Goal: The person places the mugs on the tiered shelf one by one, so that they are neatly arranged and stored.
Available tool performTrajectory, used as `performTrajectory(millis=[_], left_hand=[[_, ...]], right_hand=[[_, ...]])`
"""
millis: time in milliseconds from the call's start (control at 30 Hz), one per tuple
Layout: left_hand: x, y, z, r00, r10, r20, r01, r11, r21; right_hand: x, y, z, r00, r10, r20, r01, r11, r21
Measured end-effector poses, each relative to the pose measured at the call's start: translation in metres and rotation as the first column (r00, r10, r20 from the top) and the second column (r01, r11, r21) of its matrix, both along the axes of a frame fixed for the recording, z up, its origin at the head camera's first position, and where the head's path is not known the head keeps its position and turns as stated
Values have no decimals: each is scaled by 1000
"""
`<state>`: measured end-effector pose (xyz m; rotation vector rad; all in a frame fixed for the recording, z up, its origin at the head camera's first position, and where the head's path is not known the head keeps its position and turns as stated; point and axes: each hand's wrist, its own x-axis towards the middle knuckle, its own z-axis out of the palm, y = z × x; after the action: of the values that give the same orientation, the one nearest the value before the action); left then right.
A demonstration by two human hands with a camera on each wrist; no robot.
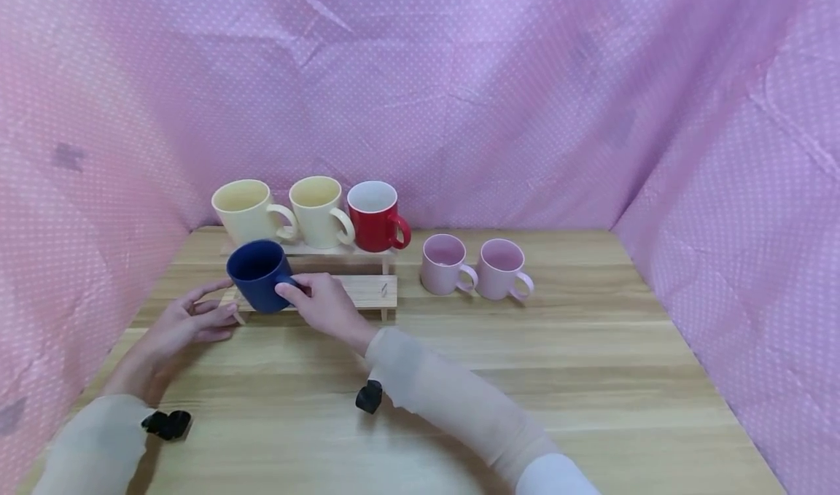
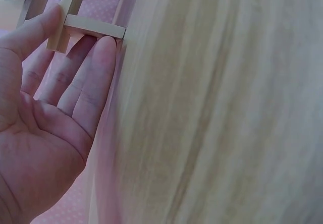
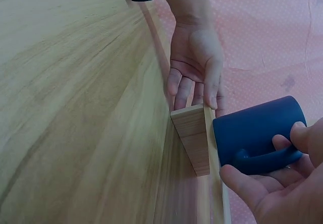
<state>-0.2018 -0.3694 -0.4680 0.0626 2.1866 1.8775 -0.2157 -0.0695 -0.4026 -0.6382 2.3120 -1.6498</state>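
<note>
My right hand grips the handle of a dark blue mug, thumb on top. The mug stands over the left part of the rack's lower wooden shelf; in the right wrist view the base of the blue mug appears to meet the shelf board. At that shelf's left end is my left hand, its fingers fairly straight. Seen from the left wrist, the thumb of this left hand touches the board's end and its fingertips rest against the wooden leg.
Behind, the raised upper shelf carries two cream mugs and a red mug with a white inside. Two pink mugs stand on the wooden table right of the rack. Pink dotted cloth surrounds the table.
</note>
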Motion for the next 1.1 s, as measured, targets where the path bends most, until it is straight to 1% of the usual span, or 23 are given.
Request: performTrajectory(millis=[133,233,333,433,600,700,933,1000,1100], left_hand=[[0,0,-2,1000,1,-4,-1,998,68],[0,0,-4,1000,-5,-10,6,996,91],[-2,2,-4,1000,-10,-5,10,996,89],[-3,4,-3,1000,-11,2,11,998,64],[-3,0,2,1000,-10,8,9,999,53],[-3,-1,1,1000,-17,12,16,998,58],[-6,-5,6,999,-33,-29,34,998,50],[-7,-5,5,999,-36,-28,38,997,63],[-7,-3,-1,999,-50,-20,52,994,96]], right_hand=[[-1,1,2,1000,10,25,-10,1000,11],[-1,1,3,999,10,38,-11,999,32],[-2,2,3,999,-3,45,0,999,50],[-1,2,4,999,-7,43,5,998,65],[0,-3,9,999,16,31,-18,997,75],[0,-3,11,999,26,42,-30,995,95],[-5,-4,18,997,56,61,-63,989,131],[-6,-3,18,996,53,77,-64,986,151],[-6,-1,16,994,48,97,-65,983,173]])
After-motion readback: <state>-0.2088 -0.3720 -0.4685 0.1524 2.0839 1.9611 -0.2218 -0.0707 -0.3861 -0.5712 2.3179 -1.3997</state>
